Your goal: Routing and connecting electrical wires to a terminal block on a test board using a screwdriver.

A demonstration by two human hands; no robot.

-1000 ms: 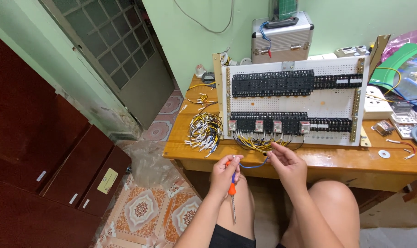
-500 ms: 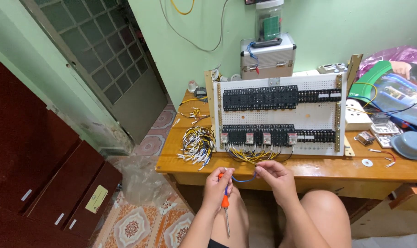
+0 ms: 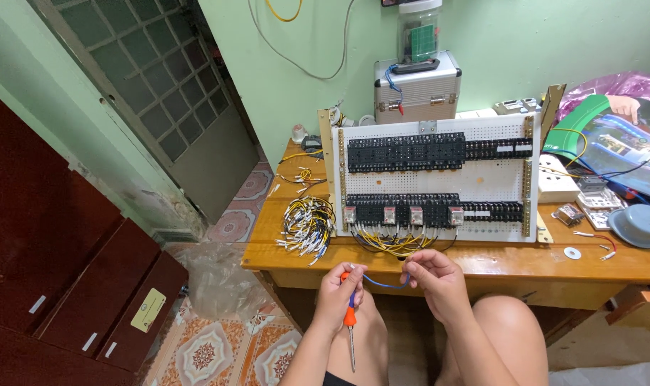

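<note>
— Where was the blue wire [image 3: 386, 283]?
— Lower middle of the frame, strung sideways between both hands — left hand [image 3: 337, 294] clamped on one end plus an orange screwdriver [image 3: 351, 329], right hand [image 3: 434, 277] pinching the other

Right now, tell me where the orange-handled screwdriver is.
In the head view, the orange-handled screwdriver is in the left hand, shaft pointing down over the left thigh, just below the wooden table edge.

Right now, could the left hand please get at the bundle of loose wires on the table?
Probably yes: the wire bundle lies open near the table edge, just above the left hand, though that hand already holds a screwdriver and blue wire.
</note>
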